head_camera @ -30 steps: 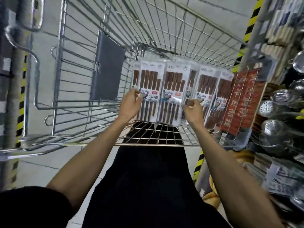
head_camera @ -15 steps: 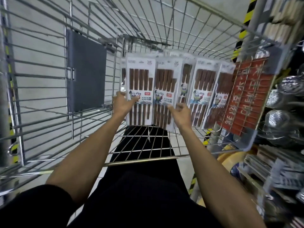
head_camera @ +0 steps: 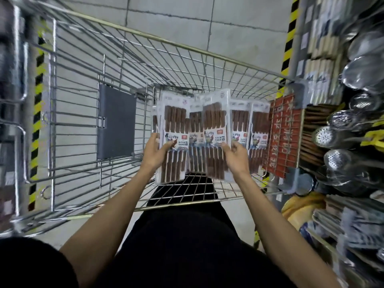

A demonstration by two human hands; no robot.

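Note:
Several clear packs of brown chopsticks stand upright in the wire shopping cart point(head_camera: 187, 48), near its handle end. My left hand point(head_camera: 154, 151) grips one pack point(head_camera: 175, 129) at its left edge, thumb on the printed label. My right hand point(head_camera: 235, 154) grips another pack point(head_camera: 215, 121), which sits higher than its neighbours. More packs point(head_camera: 249, 129) stand to the right against the cart's side.
A grey flap point(head_camera: 116, 123) hangs on the cart's left wall. A red sign point(head_camera: 283, 138) is fixed at the cart's right corner. Shelves on the right hold metal skimmers point(head_camera: 340, 159) and ladles. Yellow-black hazard stripes point(head_camera: 289, 34) mark the shelf posts. My dark-clad body is behind the cart.
My view has tilted so more floor and cart rim show. Both hands have lifted a pack each; the right-hand pack now stands above the row.

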